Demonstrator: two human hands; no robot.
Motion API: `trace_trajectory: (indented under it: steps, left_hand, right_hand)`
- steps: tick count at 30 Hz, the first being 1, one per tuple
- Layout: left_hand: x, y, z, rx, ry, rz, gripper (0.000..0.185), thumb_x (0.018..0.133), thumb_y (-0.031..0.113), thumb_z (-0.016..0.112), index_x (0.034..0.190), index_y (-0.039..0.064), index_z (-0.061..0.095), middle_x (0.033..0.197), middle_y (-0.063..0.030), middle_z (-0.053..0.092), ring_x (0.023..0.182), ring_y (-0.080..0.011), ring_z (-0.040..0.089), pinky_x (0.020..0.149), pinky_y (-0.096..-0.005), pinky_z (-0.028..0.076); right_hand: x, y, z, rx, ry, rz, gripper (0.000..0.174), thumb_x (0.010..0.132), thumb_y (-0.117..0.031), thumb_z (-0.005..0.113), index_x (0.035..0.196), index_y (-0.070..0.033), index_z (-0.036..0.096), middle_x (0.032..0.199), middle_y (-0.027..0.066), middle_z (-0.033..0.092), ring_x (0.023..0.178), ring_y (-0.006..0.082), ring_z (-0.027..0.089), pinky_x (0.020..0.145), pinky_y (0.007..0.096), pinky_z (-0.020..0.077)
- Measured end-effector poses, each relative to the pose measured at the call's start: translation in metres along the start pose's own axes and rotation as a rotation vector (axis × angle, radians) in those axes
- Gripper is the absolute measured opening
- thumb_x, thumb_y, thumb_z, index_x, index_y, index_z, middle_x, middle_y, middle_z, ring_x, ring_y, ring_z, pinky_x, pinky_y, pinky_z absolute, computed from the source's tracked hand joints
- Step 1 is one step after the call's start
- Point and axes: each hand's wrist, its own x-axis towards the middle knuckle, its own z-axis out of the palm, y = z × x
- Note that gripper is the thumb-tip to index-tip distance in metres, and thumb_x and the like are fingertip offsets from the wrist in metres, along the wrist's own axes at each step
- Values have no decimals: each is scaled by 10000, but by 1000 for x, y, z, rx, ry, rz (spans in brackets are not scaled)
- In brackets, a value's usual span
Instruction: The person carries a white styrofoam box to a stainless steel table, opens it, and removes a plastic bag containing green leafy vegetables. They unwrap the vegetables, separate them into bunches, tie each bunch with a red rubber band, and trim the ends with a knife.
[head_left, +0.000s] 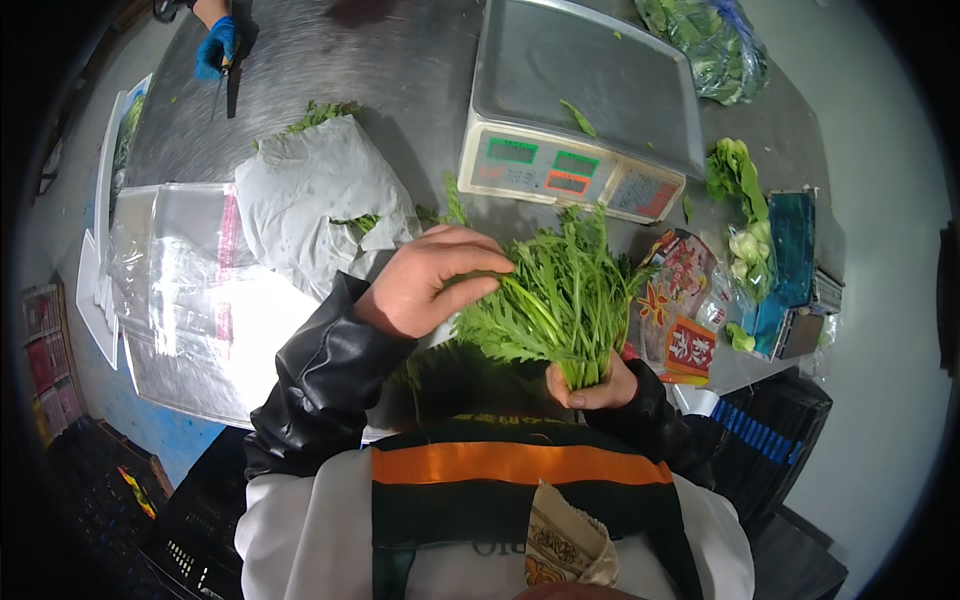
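My right hand (592, 386) grips the stem ends of a bunch of leafy greens with serrated leaves (574, 292) close to my body. My left hand (439, 281) is at the bunch's left side, its thumb and fingers pinching a green stem that lies over the leaves. Left of the bunch, a crumpled white wrapping (315, 195) partly covers more of the same greens (326, 114). Beyond the bunch stands a digital scale (574, 169) with a metal pan (585, 67), on which a loose leaf (577, 118) lies.
Clear plastic bags (180, 262) lie at the left of the metal table (420, 45). At right are a printed food package (679, 307), bok choy (750, 247) and a teal box (787, 247). Bagged greens (720, 60) lie far right. Another person's blue-gloved hand (216, 49) holds a knife (223, 75) far left.
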Motion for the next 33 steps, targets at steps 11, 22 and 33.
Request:
trace_trajectory:
  steps: [11,22,33]
  left_hand:
    - [-11,46,-51,452,382,59,143,748,-38,636,882,3,661,896,-126,627,871,-244,609,764,-305,479]
    - [-19,93,11,361,-84,449,226,685,61,677,908,96,676,860,-45,623,815,-225,597,711,-320,479]
    - [-33,73,23,191,-21,187,154,756,39,665,910,43,673,793,-89,634,736,-261,613,644,-326,486]
  right_hand:
    - [-12,7,9,-73,65,-43,279,727,-147,679,917,-9,529,691,64,564,625,166,543,601,306,430]
    - [-18,-4,21,15,238,-222,317,773,-62,580,1077,22,550,1045,138,617,994,207,587,869,334,447]
    - [-23,-4,32,-81,212,-252,368,773,-7,558,1137,31,518,1024,98,603,905,186,582,829,328,436]
